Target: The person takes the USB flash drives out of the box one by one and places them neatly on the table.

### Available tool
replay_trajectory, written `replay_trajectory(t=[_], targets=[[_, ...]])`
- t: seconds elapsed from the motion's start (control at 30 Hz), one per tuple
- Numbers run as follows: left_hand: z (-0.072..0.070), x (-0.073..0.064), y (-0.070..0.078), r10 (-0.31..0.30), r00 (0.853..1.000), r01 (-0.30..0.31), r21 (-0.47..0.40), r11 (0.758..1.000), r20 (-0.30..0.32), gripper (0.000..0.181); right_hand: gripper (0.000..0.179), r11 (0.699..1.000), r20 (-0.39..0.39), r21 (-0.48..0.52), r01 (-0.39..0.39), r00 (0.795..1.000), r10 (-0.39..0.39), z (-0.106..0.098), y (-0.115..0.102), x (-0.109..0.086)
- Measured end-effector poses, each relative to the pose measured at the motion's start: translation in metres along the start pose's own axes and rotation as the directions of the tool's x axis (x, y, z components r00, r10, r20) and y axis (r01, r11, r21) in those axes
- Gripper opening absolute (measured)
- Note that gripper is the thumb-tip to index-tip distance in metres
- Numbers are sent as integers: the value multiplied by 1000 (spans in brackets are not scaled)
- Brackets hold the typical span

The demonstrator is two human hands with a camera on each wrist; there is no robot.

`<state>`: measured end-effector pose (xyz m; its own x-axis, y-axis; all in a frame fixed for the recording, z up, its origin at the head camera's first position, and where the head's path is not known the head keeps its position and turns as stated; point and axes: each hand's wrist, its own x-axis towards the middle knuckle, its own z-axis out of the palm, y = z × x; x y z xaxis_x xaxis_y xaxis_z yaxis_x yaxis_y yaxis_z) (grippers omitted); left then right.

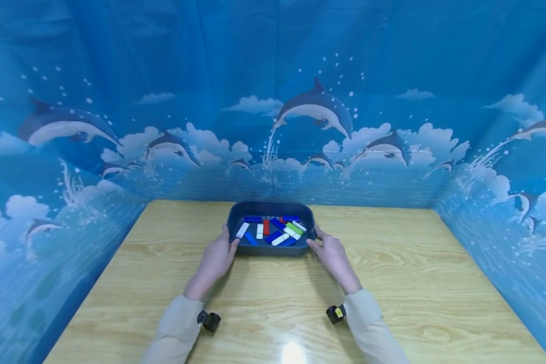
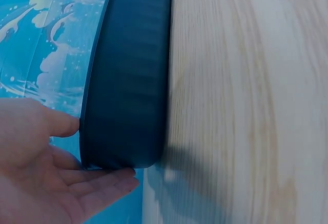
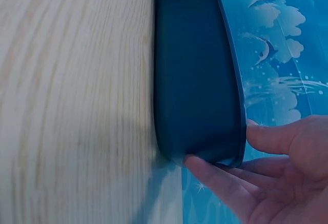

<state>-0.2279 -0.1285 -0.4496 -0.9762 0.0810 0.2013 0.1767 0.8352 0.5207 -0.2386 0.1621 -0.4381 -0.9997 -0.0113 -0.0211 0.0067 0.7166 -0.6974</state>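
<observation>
A dark blue-grey tray (image 1: 270, 250) stands at the far side of the wooden table. Inside lie several USB sticks (image 1: 260, 231) in white, blue, red and green, loosely heaped toward the right. My left hand (image 1: 218, 255) grips the tray's near left corner, thumb by the rim and fingers along the side. The near right corner is held the same way by my right hand (image 1: 333, 253). Both wrist views show the tray's plain outer wall, with the left thumb (image 2: 64, 124) and the right thumb (image 3: 269, 138) at its upper edge.
Light wood tabletop (image 1: 273, 293) stretches in front and to both sides of the tray. A blue curtain (image 1: 273, 177) printed with dolphins surrounds the table at the back and sides. Each wrist wears a small black camera (image 1: 211, 321).
</observation>
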Motion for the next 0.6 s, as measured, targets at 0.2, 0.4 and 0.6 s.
replay_trajectory(t=[0.2,0.4,0.6], targets=[[5,1,6,46,998,-46,5,999,-32,62,61,999,8,25,-25,1000,25,-6,7,0],[9,3,12,50,998,-50,0,999,-32,62,60,998,18,29,-52,999,51,-12,12,0],[13,4,20,28,1000,-28,-14,1000,-8,63,60,997,11,23,-73,997,72,-18,15,0]])
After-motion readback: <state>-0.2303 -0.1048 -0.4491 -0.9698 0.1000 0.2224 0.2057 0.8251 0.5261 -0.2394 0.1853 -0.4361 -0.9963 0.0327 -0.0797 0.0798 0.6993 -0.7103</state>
